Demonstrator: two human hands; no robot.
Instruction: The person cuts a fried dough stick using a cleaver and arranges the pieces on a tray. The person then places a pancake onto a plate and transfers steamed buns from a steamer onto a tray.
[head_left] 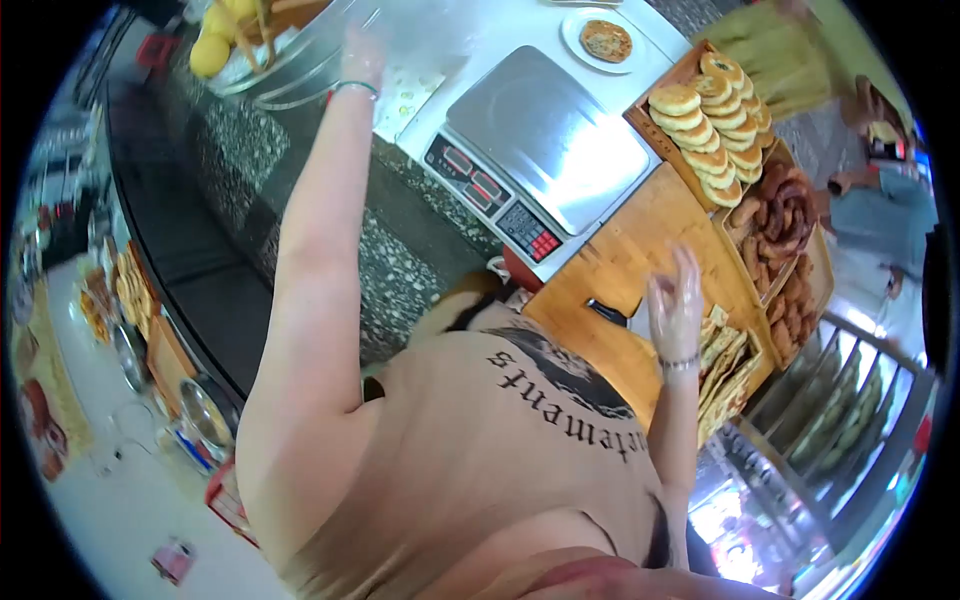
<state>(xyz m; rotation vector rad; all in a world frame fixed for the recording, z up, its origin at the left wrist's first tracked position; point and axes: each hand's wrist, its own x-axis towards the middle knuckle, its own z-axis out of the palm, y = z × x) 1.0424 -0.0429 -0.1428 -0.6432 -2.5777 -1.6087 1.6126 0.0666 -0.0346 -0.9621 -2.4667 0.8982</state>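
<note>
One black-handled knife (607, 312) lies on the smooth wooden desk (622, 238), the right hand (674, 312) hovering just beside it with fingers loosely spread, while the left hand (363, 58), arm outstretched, blurs at filmy clear plastic (420, 35), its fingers' hold impossible to tell.

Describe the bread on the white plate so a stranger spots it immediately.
Find the silver-topped scale. Beyond the side opposite its keypad sits a white plate. Its round bread lies alone, while neighbouring breads overlap in a wooden tray.
</note>
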